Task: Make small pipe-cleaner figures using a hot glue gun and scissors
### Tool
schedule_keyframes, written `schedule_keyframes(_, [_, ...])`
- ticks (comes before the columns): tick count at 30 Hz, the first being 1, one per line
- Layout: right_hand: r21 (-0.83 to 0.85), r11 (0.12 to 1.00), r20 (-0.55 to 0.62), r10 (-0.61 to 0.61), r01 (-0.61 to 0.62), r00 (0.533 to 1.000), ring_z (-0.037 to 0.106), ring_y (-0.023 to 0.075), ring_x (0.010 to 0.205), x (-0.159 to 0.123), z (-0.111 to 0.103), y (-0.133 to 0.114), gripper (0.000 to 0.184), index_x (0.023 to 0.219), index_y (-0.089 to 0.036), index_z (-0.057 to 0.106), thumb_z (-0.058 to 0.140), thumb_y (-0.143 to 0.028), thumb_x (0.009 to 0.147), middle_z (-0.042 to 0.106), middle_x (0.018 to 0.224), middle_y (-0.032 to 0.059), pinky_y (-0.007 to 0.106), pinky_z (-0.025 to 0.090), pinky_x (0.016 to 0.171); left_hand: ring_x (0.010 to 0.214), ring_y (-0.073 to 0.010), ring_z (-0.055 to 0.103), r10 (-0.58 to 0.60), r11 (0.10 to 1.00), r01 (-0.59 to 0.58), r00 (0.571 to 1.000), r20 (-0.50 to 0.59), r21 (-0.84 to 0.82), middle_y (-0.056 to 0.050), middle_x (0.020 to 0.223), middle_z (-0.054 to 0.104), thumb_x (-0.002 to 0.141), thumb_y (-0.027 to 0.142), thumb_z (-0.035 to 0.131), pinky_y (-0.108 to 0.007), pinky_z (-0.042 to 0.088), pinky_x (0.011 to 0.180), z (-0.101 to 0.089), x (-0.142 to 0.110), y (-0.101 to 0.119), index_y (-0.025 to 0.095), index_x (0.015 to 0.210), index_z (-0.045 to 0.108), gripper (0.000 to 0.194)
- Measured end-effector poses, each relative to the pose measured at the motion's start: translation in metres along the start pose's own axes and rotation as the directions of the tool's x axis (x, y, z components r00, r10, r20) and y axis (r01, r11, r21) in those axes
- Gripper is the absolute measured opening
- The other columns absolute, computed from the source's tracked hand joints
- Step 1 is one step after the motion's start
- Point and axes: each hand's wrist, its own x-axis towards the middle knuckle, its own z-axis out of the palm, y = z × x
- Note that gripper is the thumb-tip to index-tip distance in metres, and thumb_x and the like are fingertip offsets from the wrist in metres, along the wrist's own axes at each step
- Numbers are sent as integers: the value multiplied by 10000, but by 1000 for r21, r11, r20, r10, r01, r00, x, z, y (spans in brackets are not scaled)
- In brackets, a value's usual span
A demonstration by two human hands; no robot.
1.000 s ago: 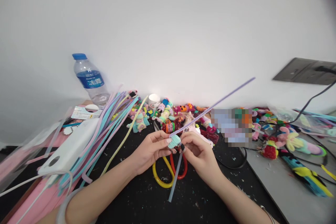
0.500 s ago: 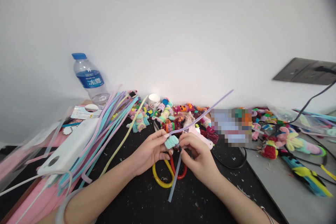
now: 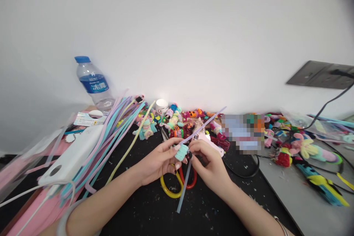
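Observation:
My left hand [image 3: 160,160] is closed around a small mint-green coil of fuzzy pipe cleaner [image 3: 181,152], thumb on top. A purple pipe cleaner [image 3: 204,124] sticks out from the coil toward the upper right. My right hand [image 3: 208,160] is closed in a pinch at the coil's right side; what lies between its fingertips is hidden. Beneath both hands, scissors [image 3: 170,191] with a yellow and a red handle loop rest on the black mat [image 3: 132,202]. A translucent grey stick [image 3: 183,193] crosses over them, its upper end reaching my right fingertips.
At left lie a bundle of pastel pipe cleaners [image 3: 110,136] and a white device [image 3: 72,155] with a cable. A water bottle [image 3: 94,81] leans on the wall. Fuzzy dolls [image 3: 146,127], a paper cup [image 3: 162,107] and a pink tool [image 3: 212,145] are behind my hands. More crafts [image 3: 304,147] lie right.
The purple pipe cleaner's free end has swung down and left, and less of it shows. The mint coil has turned slightly in my left fingers. Both hands stay nearly in place.

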Motion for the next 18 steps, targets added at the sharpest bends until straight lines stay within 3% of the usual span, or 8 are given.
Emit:
schedule_keyframes(6, [84, 996, -28, 42, -40, 999, 557, 168, 834, 0, 1, 1, 125, 838, -205, 525, 470, -94, 817, 563, 901, 48, 295, 483, 728, 588, -70, 583, -12, 998, 12, 1000, 0, -67, -66, 797, 635, 881, 217, 511, -156, 493, 532, -1, 1, 0, 158, 1056, 545, 188])
schedule_keyframes(13, [136, 989, -30, 60, -55, 998, 551, 157, 796, 0, 0, -1, 118, 826, -208, 521, 467, -103, 821, 550, 869, 38, 282, 479, 703, 688, -91, 633, -21, 998, 22, 1000, 19, -52, -93, 921, 662, 816, 198, 615, -172, 516, 630, 0, -3, 4, 166, 1094, 569, 284])
schedule_keyframes(18, [136, 989, -29, 54, -50, 998, 548, 158, 791, 0, 0, -1, 130, 825, -207, 517, 464, -90, 812, 546, 874, 37, 281, 475, 690, 700, -103, 637, -19, 999, 20, 999, 38, -43, -80, 901, 669, 788, 165, 645, -197, 516, 654, 1, -4, 4, 169, 1067, 591, 284])
